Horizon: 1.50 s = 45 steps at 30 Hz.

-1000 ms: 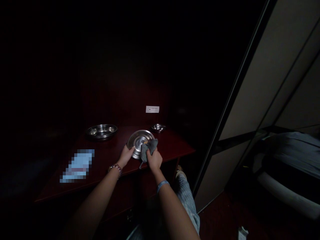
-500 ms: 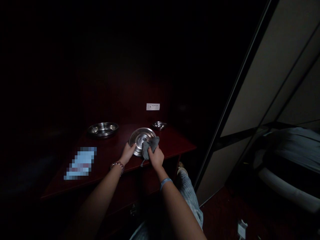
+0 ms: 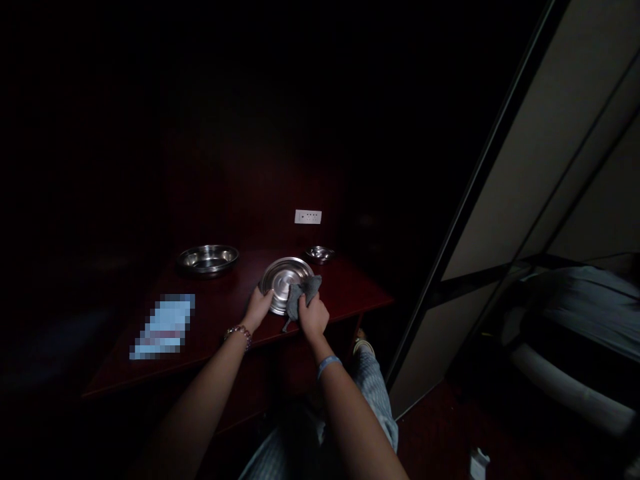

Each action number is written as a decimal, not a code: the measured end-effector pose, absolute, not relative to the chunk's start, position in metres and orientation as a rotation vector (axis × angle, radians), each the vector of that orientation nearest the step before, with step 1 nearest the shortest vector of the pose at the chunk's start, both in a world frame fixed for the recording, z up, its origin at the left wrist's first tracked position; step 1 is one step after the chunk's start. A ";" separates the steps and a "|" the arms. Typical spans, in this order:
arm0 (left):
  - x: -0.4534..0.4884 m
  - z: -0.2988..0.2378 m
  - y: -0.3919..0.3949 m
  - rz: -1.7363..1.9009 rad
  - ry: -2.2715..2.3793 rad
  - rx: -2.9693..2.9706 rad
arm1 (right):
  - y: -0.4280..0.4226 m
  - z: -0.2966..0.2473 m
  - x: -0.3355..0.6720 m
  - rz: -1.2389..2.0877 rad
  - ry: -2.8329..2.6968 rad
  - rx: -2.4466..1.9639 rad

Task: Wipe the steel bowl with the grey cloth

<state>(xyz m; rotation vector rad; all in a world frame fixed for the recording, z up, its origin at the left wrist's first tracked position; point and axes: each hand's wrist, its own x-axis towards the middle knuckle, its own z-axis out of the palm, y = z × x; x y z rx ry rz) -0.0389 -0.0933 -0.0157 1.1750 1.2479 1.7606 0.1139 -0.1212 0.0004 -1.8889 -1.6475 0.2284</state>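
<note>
A round, shiny metal plate is tilted up above the near part of the dark red table. My left hand grips its left rim, thumb on the inner face. My right hand is closed on a grey cloth, which lies against the plate's right rim. Part of the cloth hangs below the edge. A wide metal basin rests at the table's back left. Behind the plate to the right sits a small metal bowl.
A blurred-out pale blue item lies on the table's left side. A white power socket is on the back wall. To the right stand a panel door and a cloth-covered seat or bed. A small white object lies on the floor.
Both hands keep their hold on the plate and the cloth, with only a slight shift. The whole view has moved a little.
</note>
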 end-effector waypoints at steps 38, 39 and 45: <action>-0.039 -0.014 -0.094 1.756 1.272 1.138 | -0.124 0.000 0.115 0.251 -1.653 -1.850; -0.039 -0.014 -0.094 1.758 1.267 1.135 | -0.124 -0.001 0.115 0.245 -1.653 -1.847; -0.039 -0.016 -0.093 1.771 1.250 1.131 | -0.121 -0.004 0.116 0.235 -1.655 -1.832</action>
